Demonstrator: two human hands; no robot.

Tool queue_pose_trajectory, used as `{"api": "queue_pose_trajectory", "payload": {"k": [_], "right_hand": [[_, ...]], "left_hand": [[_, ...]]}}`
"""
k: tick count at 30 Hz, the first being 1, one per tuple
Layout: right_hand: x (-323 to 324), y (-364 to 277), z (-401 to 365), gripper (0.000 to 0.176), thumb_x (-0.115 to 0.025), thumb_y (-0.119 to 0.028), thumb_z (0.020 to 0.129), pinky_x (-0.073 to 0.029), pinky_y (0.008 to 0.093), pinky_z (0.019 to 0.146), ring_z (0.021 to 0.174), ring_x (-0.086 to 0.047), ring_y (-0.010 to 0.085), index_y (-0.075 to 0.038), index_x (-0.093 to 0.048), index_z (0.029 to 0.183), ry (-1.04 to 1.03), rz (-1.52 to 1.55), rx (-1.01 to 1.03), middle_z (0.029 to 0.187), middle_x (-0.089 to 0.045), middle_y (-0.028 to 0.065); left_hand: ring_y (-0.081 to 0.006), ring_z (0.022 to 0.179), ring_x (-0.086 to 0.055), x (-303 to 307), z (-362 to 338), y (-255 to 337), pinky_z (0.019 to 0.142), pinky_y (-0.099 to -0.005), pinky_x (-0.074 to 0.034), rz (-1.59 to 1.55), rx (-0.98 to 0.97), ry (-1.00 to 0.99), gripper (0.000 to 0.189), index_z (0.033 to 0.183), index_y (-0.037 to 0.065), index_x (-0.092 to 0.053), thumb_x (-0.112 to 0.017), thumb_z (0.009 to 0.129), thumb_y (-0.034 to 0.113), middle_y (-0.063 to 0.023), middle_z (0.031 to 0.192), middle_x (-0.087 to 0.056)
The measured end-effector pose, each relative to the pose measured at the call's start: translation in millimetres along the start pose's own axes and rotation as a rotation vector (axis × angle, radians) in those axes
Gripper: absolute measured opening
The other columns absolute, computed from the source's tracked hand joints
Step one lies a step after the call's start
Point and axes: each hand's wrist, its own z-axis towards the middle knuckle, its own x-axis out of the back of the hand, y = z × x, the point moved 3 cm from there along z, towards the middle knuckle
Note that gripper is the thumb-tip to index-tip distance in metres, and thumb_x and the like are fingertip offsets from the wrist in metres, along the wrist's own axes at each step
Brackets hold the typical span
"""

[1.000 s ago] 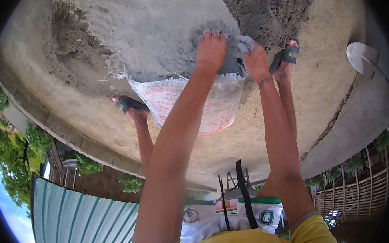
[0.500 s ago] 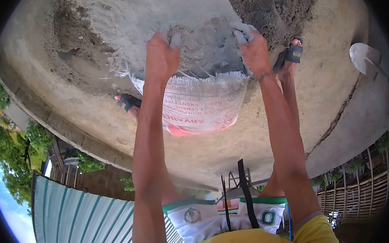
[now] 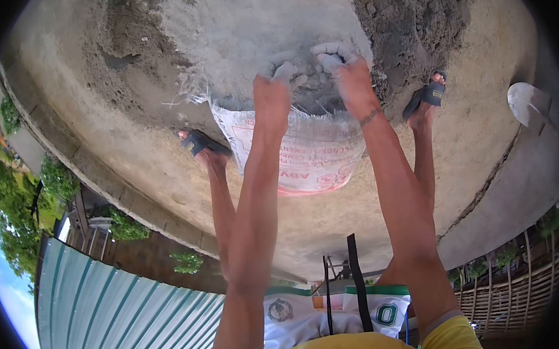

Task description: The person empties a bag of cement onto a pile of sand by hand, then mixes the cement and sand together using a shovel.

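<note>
The printed sack (image 3: pixel 320 153) lies at the body side of the left hand (image 3: pixel 273 92) and right hand (image 3: pixel 354 83), its frayed edge crosswise below. Both grips are half curled at the grey powder (image 3: pixel 239 42) (if they hold some, I cannot tell), closer together than in the earlier frame.

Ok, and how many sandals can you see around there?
2. The left sandal is worn on the ground left of the printed cement bag; the right sandal is worn to the bag's right. Neither is hidden.
</note>
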Motion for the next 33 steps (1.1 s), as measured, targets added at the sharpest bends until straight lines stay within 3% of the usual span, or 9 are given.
{"api": "queue_pose_trajectory", "payload": {"k": [5, 8, 11, 14, 20, 23, 26, 29, 33], "right_hand": [[-8.0, -10.7, 5.0, 0.02, -0.062, -0.018, 0.087, -0.046, 0.0261, 0.069, 0.077, -0.055, 0.0103, -0.001, -0.066, 0.096, -0.129, 0.245, -0.111, 0.088, -0.062, 0.0029], [-19.2, -25.1, -5.4, 0.019, -0.064, -0.017, 0.086, -0.044, 0.0272, 0.07, 0.077, -0.054, 0.0106, 0.001, -0.065, 0.093, -0.075, 0.325, -0.172, 0.086, -0.061, 0.003], [-25.5, -25.2, -6.5, 0.018, -0.067, -0.018, 0.084, -0.043, 0.0261, 0.065, 0.073, -0.052, 0.0099, -0.002, -0.065, 0.091, -0.062, 0.389, -0.146, 0.081, -0.059, 0.0019], [-30.1, -18.4, -11.5, 0.016, -0.069, -0.017, 0.082, -0.042, 0.025, 0.061, 0.068, -0.052, 0.0097, -0.003, -0.065, 0.09, -0.236, 0.095, -0.179, 0.076, -0.057, -0.0002], [-21.7, -11.4, 0.0, 0.011, -0.066, -0.012, 0.082, -0.043, 0.0236, 0.06, 0.063, -0.05, 0.0087, -0.002, -0.066, 0.088, -0.088, -0.312, 0.124, 0.072, -0.058, -0.0008], [-12.1, -12.7, -1.4, 0.012, -0.066, -0.011, 0.081, -0.044, 0.0247, 0.062, 0.066, -0.051, 0.0086, -0.002, -0.066, 0.089, -0.098, -0.603, 0.169, 0.072, -0.06, 0.0018], [0.5, 0.1, -0.6, 0.014, -0.067, -0.01, 0.08, -0.046, 0.0271, 0.064, 0.067, -0.053, 0.0091, -0.003, -0.066, 0.091, -0.1, -0.582, 0.174, 0.074, -0.061, 0.0042], [17.9, 3.1, -2.1, 0.013, -0.067, -0.011, 0.08, -0.047, 0.0261, 0.062, 0.066, -0.054, 0.0085, -0.004, -0.066, 0.092, -0.071, -0.646, 0.262, 0.074, -0.061, 0.0026], [28.1, 2.3, -11.1, 0.013, -0.067, -0.011, 0.082, -0.048, 0.024, 0.058, 0.065, -0.055, 0.0078, -0.004, -0.067, 0.092, -0.083, -0.425, -0.083, 0.074, -0.061, 0.0001]], "left_hand": [[-0.0192, 0.107, -0.057, -21.7, -38.7, 24.7, 0.097, -0.0333, -0.046, -0.029, 0.055, -0.188, 0.034, 0.121, -0.005, -0.055, -0.051, 0.095, 0.016, -0.0123, 0.114, -0.06], [-0.0125, 0.103, -0.055, -17.2, -54.6, 34.3, 0.091, -0.0259, -0.042, 0.132, -0.089, -0.188, 0.033, 0.121, -0.003, -0.057, -0.053, 0.093, 0.015, -0.008, 0.111, -0.063], [-0.0164, 0.111, -0.054, 4.5, -52.1, 50.9, 0.096, -0.0288, -0.039, 0.109, -0.068, -0.092, 0.034, 0.121, -0.003, -0.057, -0.053, 0.093, 0.017, -0.0115, 0.116, -0.062], [-0.0243, 0.113, -0.056, 33.7, -28.1, 43.4, 0.099, -0.0315, -0.039, 0.337, -0.112, 0.018, 0.035, 0.119, -0.004, -0.058, -0.056, 0.092, 0.019, -0.0174, 0.115, -0.062], [-0.0435, 0.131, -0.032, 101.1, 44.2, 34.8, 0.108, -0.0461, -0.03, 1.243, -0.62, 0.393, 0.065, 0.14, 0.004, -0.037, -0.063, 0.083, 0.022, -0.0308, 0.139, -0.036], [-0.0468, 0.135, -0.021, 116.0, 80.3, 49.3, 0.11, -0.0498, -0.026, 1.306, -0.692, 0.478, 0.076, 0.144, 0.007, -0.027, -0.065, 0.079, 0.018, -0.0326, 0.145, -0.02], [-0.0474, 0.133, -0.025, 122.0, 106.6, 63.8, 0.11, -0.0488, -0.027, 1.35, -0.827, 0.401, 0.074, 0.142, 0.006, -0.03, -0.065, 0.077, 0.014, -0.0331, 0.143, -0.023], [-0.0483, 0.129, -0.029, 115.2, 123.6, 78.7, 0.109, -0.0487, -0.027, 1.408, -0.829, 0.334, 0.08, 0.144, 0.008, -0.026, -0.065, 0.075, 0.016, -0.0343, 0.139, -0.029], [-0.0488, 0.124, -0.035, 123.9, 130.2, 71.5, 0.105, -0.0489, -0.032, 1.478, -0.543, 0.346, 0.068, 0.137, 0.006, -0.038, -0.063, 0.075, 0.01, -0.0351, 0.133, -0.035]]}}
